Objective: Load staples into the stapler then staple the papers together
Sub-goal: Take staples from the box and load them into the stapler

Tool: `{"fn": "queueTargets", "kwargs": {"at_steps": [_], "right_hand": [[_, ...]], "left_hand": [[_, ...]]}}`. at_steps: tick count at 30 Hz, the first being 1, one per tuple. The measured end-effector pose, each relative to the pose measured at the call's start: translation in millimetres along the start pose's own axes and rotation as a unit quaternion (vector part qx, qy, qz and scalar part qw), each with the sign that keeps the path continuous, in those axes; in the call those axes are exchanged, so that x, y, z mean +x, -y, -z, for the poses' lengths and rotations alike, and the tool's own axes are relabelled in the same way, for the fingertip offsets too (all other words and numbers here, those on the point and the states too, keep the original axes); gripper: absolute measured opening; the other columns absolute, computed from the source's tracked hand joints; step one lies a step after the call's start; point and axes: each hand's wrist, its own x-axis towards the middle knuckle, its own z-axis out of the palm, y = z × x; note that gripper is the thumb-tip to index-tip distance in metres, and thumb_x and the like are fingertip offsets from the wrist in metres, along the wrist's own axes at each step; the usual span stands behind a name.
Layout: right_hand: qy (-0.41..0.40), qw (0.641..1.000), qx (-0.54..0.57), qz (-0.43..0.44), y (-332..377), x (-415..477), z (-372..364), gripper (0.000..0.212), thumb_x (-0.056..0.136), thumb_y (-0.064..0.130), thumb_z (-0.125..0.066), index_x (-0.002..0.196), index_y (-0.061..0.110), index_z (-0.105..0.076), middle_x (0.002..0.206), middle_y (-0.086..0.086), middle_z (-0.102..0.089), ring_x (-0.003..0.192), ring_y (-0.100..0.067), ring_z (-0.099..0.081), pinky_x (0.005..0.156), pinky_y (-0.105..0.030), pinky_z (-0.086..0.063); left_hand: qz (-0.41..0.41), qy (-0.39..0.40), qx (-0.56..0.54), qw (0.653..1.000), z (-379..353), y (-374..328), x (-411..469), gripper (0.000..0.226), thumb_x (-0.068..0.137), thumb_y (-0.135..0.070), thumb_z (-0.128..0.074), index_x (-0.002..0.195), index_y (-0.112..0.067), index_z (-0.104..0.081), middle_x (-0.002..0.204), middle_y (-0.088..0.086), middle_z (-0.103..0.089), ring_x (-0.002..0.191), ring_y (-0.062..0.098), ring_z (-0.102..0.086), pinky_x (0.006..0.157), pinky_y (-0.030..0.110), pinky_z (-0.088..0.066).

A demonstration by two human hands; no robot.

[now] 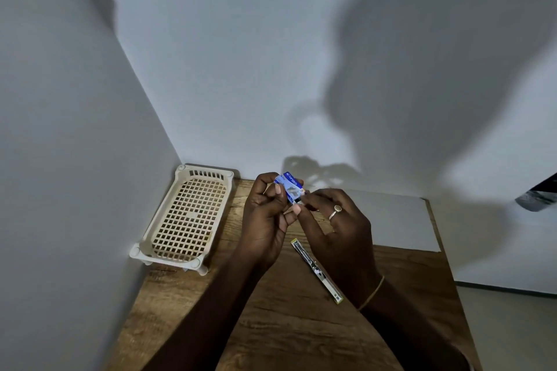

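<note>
Both hands were raised above the wooden counter [286,325], meeting over its far half. The left hand [265,214] gripped a small blue cardboard staple box [289,187], with its fingers curled behind the box and its thumb pressed across the printed face. The box was tilted, clear of the counter, with its far end pointing towards the wall. The right hand [340,226] had its thumb and first fingertips drawn together in a pinch at the near end of the same box. Whether they held a flap or the inner tray could not be told. A silver ring [336,209] sat on one of the right hand's fingers, and a thin yellowish band [372,292] circled that wrist.

Below the right hand a slim metal stapler with yellow ends [316,269] lay flat on the counter, running diagonally from beneath the hands towards the near right. Neither hand touched it. White sheets of paper [398,220] lay flat at the far right of the counter, against the wall and partly behind the right hand. A cream plastic lattice basket [184,217] stood on short feet in the far left corner, well apart from the stapler. A dark, blurred object [539,196] showed at the right edge.
</note>
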Motion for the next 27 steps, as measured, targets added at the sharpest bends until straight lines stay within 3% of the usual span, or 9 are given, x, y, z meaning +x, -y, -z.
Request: {"fn": "queueTargets", "kwargs": {"at_steps": [3,7,10,13,16,21,25,27], "right_hand": [[0.014,0.999,-0.021,0.025,-4,-1,2,0.017,0.097,0.028,-0.065,0.101,0.014,-0.075,0.101,0.003,-0.066,0.092,-0.006,-0.064,0.083,-0.01,-0.044],[0.056,0.998,-0.03,0.022,-6,2,8,0.012,0.099,0.027,-0.061,0.101,0.02,-0.071,0.1,0.005,-0.064,0.085,-0.011,-0.063,0.071,-0.027,-0.051],[0.109,0.992,-0.055,0.01,-5,5,14,0.014,0.098,0.033,-0.057,0.101,0.025,-0.068,0.099,0.009,-0.062,0.078,-0.01,-0.06,0.064,-0.028,-0.048],[0.167,0.984,-0.052,-0.013,-3,10,21,0.019,0.096,0.039,-0.052,0.099,0.026,-0.064,0.1,0.012,-0.058,0.076,-0.008,-0.056,0.063,-0.028,-0.047],[0.204,0.978,-0.025,-0.03,-2,18,27,0.008,0.094,0.031,-0.056,0.097,0.024,-0.061,0.099,0.01,-0.056,0.078,-0.011,-0.057,0.065,-0.038,-0.051],[0.256,0.965,-0.059,-0.018,-2,28,32,0.008,0.092,0.022,-0.064,0.091,0.025,-0.056,0.094,0.01,-0.051,0.068,-0.007,-0.044,0.062,-0.038,-0.048],[0.274,0.961,-0.019,-0.015,-2,30,35,0.011,0.09,0.021,-0.068,0.091,0.023,-0.057,0.093,0.012,-0.05,0.069,-0.01,-0.048,0.065,-0.041,-0.049],[0.263,0.965,0.004,-0.016,-1,28,34,0.012,0.089,0.022,-0.07,0.088,0.023,-0.058,0.086,0.016,-0.046,0.069,-0.008,-0.048,0.065,-0.035,-0.046]], "left_hand": [[0.01,-0.006,0.016,1.0,1,-1,0,0.029,0.086,0.001,-0.057,0.112,-0.011,-0.053,0.105,0.018,-0.067,0.082,0.02,-0.073,0.061,0.026,-0.058],[0.006,0.011,0.051,0.999,6,1,-1,0.02,0.094,0.004,-0.053,0.104,-0.013,-0.057,0.1,0.01,-0.073,0.086,0.02,-0.072,0.066,0.032,-0.06],[0.013,0.018,0.058,0.998,7,1,-2,0.015,0.092,-0.006,-0.061,0.103,-0.017,-0.061,0.109,0.015,-0.071,0.092,0.023,-0.072,0.067,0.033,-0.06],[0.022,0.028,0.072,0.997,10,1,-1,0.021,0.087,-0.021,-0.07,0.106,-0.017,-0.061,0.118,0.023,-0.067,0.097,0.029,-0.071,0.071,0.037,-0.06],[0.03,0.035,0.062,0.997,10,2,-1,0.026,0.088,-0.026,-0.073,0.107,-0.014,-0.06,0.114,0.022,-0.069,0.098,0.032,-0.071,0.074,0.039,-0.06],[0.036,0.028,0.059,0.997,9,5,0,0.017,0.09,-0.014,-0.067,0.106,-0.015,-0.062,0.103,0.013,-0.073,0.091,0.027,-0.074,0.068,0.036,-0.061],[0.037,0.015,0.051,0.998,11,5,2,0.024,0.089,0.0,-0.052,0.107,-0.012,-0.062,0.114,0.024,-0.068,0.101,0.041,-0.064,0.069,0.038,-0.061],[0.039,0.005,0.041,0.998,10,4,2,0.025,0.089,0.002,-0.051,0.109,-0.01,-0.06,0.117,0.027,-0.064,0.104,0.043,-0.058,0.07,0.037,-0.06]]}}
